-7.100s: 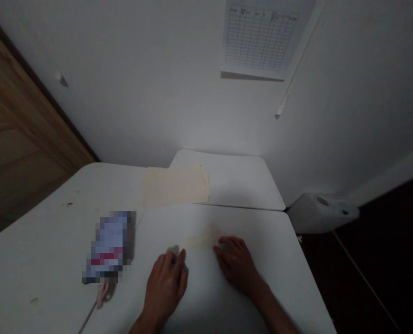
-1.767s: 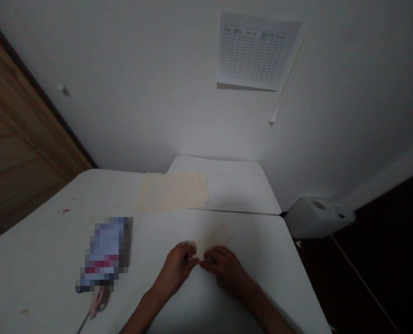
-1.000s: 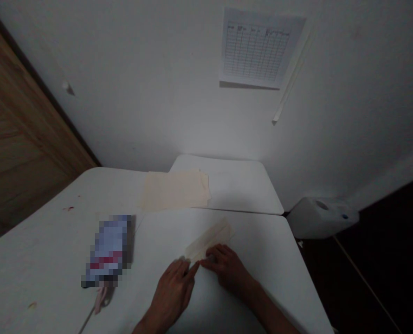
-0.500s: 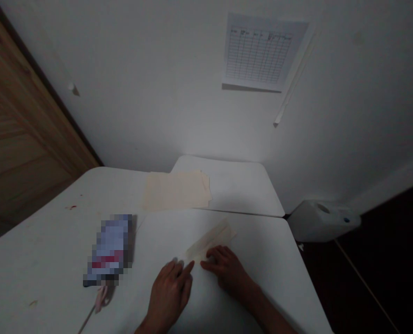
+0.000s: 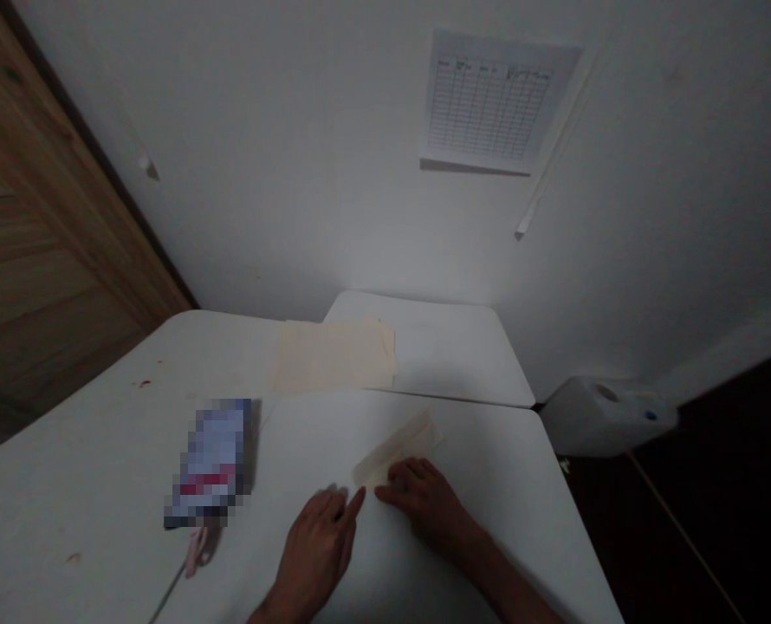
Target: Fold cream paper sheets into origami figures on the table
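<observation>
A narrow folded strip of cream paper (image 5: pixel 399 445) lies at an angle on the white table (image 5: pixel 502 485). My right hand (image 5: pixel 424 503) rests flat on the strip's near end, fingers spread and pressing it down. My left hand (image 5: pixel 317 546) lies on the table just left of it, fingers stretched out, the index fingertip touching the strip's near corner. Neither hand grips anything.
A stack of cream paper sheets (image 5: pixel 332 355) lies farther back. A pixelated flat object (image 5: pixel 213 461) sits to the left, with a pink item (image 5: pixel 196 549) below it. A white container (image 5: pixel 603 414) stands on the dark floor beyond the table's right edge. A printed chart (image 5: pixel 489 102) hangs on the wall.
Earlier both hands pinched the strip at its near end. Now they lie flat on it and the strip rests on the table. In the last half second the hands hardly moved.
</observation>
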`<state>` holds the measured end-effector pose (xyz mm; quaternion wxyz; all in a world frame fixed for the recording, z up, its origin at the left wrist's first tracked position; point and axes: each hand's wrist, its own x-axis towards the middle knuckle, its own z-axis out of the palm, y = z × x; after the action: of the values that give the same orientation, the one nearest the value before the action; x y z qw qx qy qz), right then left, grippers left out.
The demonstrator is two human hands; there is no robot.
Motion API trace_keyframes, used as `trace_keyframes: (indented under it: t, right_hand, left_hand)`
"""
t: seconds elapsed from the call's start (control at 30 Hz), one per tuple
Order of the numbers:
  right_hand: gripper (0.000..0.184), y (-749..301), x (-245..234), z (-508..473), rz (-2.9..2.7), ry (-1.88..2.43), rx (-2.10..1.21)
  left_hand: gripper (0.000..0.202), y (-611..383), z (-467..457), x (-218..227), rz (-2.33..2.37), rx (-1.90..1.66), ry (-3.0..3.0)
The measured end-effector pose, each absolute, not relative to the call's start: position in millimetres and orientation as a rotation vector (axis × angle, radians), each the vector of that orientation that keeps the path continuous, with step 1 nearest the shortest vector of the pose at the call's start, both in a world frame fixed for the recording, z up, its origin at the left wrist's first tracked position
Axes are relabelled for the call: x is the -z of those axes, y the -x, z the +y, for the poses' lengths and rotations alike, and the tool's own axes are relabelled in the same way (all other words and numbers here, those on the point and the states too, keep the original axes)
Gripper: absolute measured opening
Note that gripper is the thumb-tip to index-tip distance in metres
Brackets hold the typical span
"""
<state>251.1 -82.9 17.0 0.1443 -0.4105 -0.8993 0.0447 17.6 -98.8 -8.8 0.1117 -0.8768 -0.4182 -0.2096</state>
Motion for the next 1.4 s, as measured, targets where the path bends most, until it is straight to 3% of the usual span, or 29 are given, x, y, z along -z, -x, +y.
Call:
trace_keyframes:
  t: [0.27, 0.8, 1.07, 1.4]
  right_hand:
    - [0.038, -246, -32, -79, -2.766, 1.186, 0.014]
    - [0.037, -259, -34, -97, -2.655, 1.296, -0.159]
    - [0.048, -274, -23, -98, -2.253, 1.257, -0.214]
    - [0.037, -291, -30, -97, -2.225, 1.522, -0.269]
  left_hand:
    - [0.038, -18, -99, 10, -1.277, 0.633, 2.536]
    - [0.039, -18, -99, 12, -1.361, 0.598, 2.557]
    - [0.037, -10, -90, 7, -1.264, 0.649, 2.624]
    - [0.033, -13, -84, -19, -1.23, 0.926, 2.816]
